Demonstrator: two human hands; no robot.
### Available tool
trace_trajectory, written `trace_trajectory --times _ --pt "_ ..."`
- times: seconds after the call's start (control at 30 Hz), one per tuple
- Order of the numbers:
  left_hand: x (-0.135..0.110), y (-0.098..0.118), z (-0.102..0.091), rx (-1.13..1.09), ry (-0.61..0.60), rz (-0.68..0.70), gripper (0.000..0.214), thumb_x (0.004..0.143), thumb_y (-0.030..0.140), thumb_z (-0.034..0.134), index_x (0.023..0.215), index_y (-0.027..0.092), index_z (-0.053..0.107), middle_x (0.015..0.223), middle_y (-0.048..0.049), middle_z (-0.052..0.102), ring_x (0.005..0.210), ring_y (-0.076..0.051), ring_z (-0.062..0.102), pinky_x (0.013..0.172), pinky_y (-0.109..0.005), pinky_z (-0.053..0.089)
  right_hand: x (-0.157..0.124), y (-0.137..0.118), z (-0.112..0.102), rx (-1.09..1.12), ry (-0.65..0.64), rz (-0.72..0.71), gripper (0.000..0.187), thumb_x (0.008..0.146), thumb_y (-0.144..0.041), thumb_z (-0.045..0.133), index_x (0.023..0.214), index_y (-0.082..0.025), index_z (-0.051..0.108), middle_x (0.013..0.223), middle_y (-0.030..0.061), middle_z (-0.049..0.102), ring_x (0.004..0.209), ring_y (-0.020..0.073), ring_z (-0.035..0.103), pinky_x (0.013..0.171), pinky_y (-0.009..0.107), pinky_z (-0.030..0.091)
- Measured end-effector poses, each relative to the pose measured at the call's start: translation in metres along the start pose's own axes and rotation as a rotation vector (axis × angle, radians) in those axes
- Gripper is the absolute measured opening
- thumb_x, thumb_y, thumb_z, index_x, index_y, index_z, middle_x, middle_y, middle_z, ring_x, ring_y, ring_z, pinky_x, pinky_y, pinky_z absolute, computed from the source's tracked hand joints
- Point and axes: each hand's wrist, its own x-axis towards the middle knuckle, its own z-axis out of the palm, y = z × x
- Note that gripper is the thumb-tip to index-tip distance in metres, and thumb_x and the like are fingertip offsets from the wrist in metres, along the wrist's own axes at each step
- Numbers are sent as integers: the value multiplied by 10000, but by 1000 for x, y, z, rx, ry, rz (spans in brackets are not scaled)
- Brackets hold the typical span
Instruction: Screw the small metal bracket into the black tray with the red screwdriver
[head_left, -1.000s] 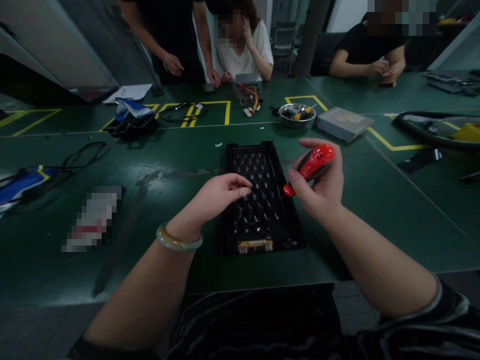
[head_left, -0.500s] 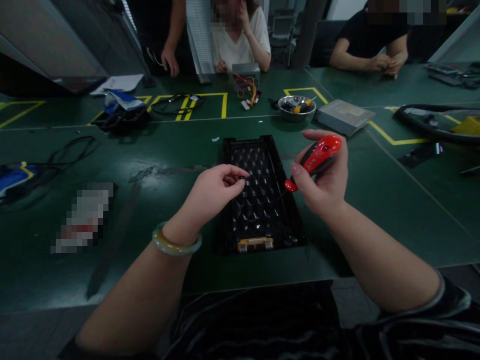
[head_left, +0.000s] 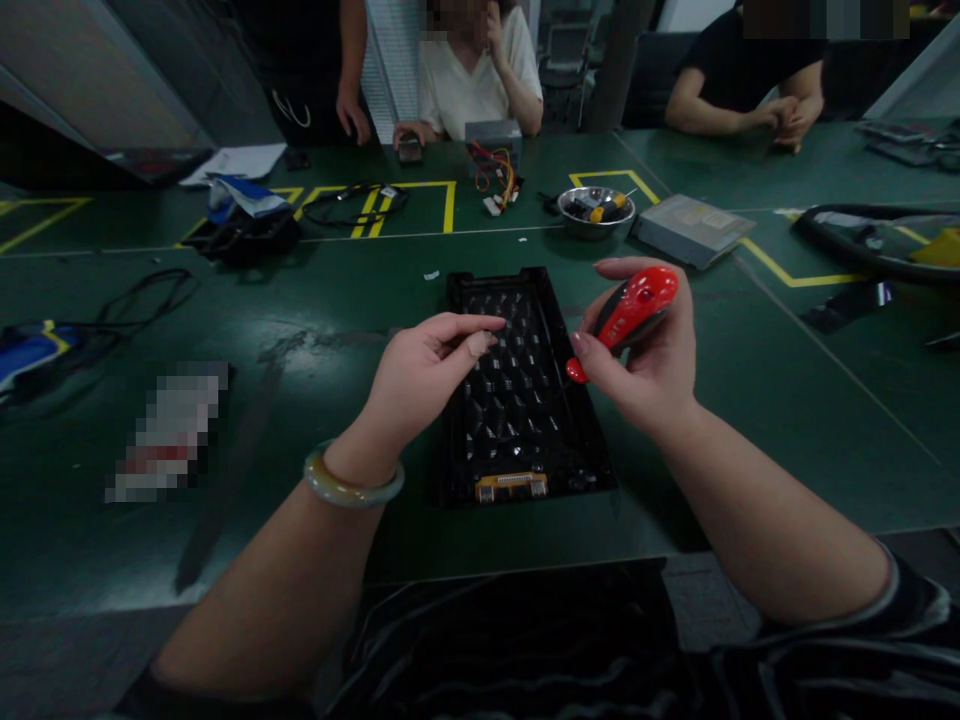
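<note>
A black plastic tray (head_left: 525, 430) with a quilted inner surface lies on the green table in front of me, a small orange connector at its near edge. My right hand (head_left: 645, 365) grips a red and black electric screwdriver (head_left: 626, 315), tilted with its tip pointing down-left over the tray. My left hand (head_left: 424, 375) hovers over the tray's left edge with thumb and fingers pinched together; whatever is between them is too small to make out. A pale bangle sits on my left wrist.
A metal bowl (head_left: 596, 212) with small tools and a grey drive (head_left: 690, 230) sit beyond the tray. Black cables (head_left: 150, 295), a dark bag (head_left: 244, 235) and coloured wires (head_left: 495, 180) lie further left and back. Other people sit and stand at the far edge.
My left hand's fingers have shifted slightly, thumb stretching forward over the tray. The right hand with the screwdriver has dipped a little lower and left.
</note>
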Motion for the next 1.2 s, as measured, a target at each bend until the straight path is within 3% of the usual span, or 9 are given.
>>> trace_trajectory --times 0.17,0.27,0.37,0.53,0.83,1.2 --pt "-9 11 15 -355 -49 138 225 874 292 664 1081 205 677 904 -26 689 791 -121 650 675 -205 540 -1 -26 4 206 -224 141 456 727 -304 803 1130 -233 602 865 13 665 730 144 639 691 301 554" --pt "-15 15 23 -462 -63 204 179 858 242 686 1016 212 608 888 1 631 721 -87 620 593 -164 533 -1 -32 5 195 -298 110 272 747 -226 779 997 -189 679 874 19 688 756 130 639 710 275 542" --pt "-18 17 26 -507 -77 227 180 856 222 688 969 214 548 891 13 595 707 -73 605 584 -153 543 0 -31 6 176 -291 55 171 736 -169 774 892 -178 705 862 26 710 761 131 637 712 273 536" --pt "-18 18 25 -569 -108 159 185 867 239 678 961 213 521 904 12 585 758 -84 628 595 -153 571 2 -28 5 207 -285 70 190 703 -163 798 875 -170 718 831 31 713 747 138 642 686 274 536" --pt "-13 14 24 -843 -286 28 177 870 222 670 950 215 513 856 22 588 771 -98 652 542 -139 558 2 -30 5 219 -289 88 88 758 -190 750 832 -161 713 801 33 702 730 140 648 668 280 547" --pt "-15 18 26 -858 -272 -93 194 844 283 701 983 197 598 828 7 637 778 -115 666 536 -141 551 4 -29 4 255 -330 144 94 756 -180 754 822 -158 692 795 14 682 719 114 621 674 248 526"
